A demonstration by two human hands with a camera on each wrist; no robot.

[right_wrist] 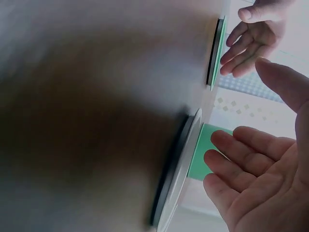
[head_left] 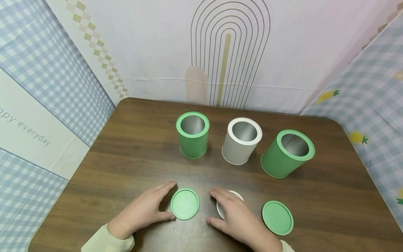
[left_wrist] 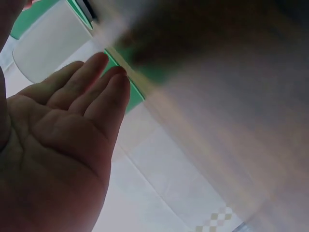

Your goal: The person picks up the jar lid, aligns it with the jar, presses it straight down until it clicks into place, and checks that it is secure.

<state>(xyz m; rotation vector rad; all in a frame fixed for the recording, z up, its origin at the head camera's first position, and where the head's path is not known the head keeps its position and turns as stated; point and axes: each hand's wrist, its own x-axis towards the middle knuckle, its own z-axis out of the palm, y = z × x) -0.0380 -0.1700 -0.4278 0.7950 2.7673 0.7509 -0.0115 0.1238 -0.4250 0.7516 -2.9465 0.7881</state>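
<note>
A round green lid (head_left: 185,204) lies flat on the table, and my left hand (head_left: 146,208) is at its left side with thumb and fingers spread. My right hand (head_left: 234,217) hovers above a white lid (head_left: 237,195), covering much of it in the head view. Seen from the right wrist, the fingers are extended beside the white lid (right_wrist: 179,179), with nothing in the palm. The left palm (left_wrist: 63,135) is bare too in the left wrist view. To the right of my right hand lies a second green lid (head_left: 277,217).
Behind the lids three uncovered cans stand in a row: a green can (head_left: 193,145), a white can (head_left: 237,152) and another green can (head_left: 277,161). They stand on a brown wooden table (head_left: 126,140), with a patterned cloth (head_left: 151,45) hanging along its far edge.
</note>
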